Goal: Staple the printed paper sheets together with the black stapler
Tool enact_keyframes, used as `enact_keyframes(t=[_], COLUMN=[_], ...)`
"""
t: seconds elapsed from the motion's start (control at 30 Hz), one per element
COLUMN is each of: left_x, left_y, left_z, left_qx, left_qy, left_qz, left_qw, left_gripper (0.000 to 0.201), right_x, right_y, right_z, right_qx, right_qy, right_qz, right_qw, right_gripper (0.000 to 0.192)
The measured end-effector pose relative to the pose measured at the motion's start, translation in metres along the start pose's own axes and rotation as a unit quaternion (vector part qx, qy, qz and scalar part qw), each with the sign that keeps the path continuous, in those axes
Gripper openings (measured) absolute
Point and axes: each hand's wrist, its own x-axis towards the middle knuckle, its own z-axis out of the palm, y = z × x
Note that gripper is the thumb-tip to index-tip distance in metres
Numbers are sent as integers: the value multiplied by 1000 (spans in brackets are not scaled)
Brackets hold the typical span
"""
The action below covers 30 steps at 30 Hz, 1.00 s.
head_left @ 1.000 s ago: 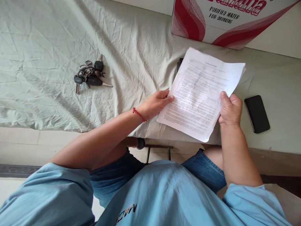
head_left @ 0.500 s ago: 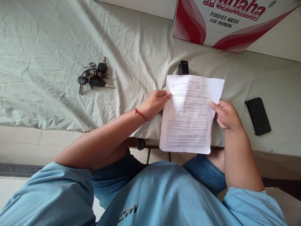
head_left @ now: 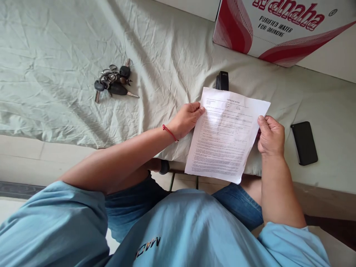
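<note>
Paper sheet [head_left: 226, 135], long axis toward the person, heading farthest; left hand [head_left: 185, 120] and right hand [head_left: 270, 135] pinch its edges, print illegible.

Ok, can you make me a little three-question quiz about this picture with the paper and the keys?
1. True or false: both hands hold the paper.
2. What lies on the sheet nearest the right hand? A) keys B) phone C) box
3. Fill in: the black stapler peeks out just beyond the paper's ____ edge.

Key:
1. True; the left hand grips one side, the right hand the other.
2. B, the phone; the keys lie off to the left.
3. Top.
</note>
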Motion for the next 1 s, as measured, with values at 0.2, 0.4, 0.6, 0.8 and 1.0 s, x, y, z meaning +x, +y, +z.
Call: enact_keyframes(t=[0.2, 0.4, 0.6, 0.8, 1.0], left_x=[-3, -2, 0, -1, -3], left_y=[6, 8, 20, 24, 0], left_z=[3, 6, 12, 11, 1], left_qx=[-17, 94, 44, -45, 159], left_qy=[10, 52, 66, 38, 57], left_qz=[-39, -28, -124, -134, 137], left_qw=[999, 994, 989, 989, 976], left_gripper=[40, 58, 51, 34, 33], right_x=[1, 1, 3, 11, 18], right_y=[-1, 0, 3, 6, 9], right_z=[-3, -16, -19, -25, -36], right_qx=[-13, -36, -58, -55, -63], right_qy=[13, -42, -56, -12, 9], right_qz=[4, 67, 100, 56, 23], right_qw=[1000, 996, 992, 997, 998], right_gripper=[55, 50, 48, 54, 56])
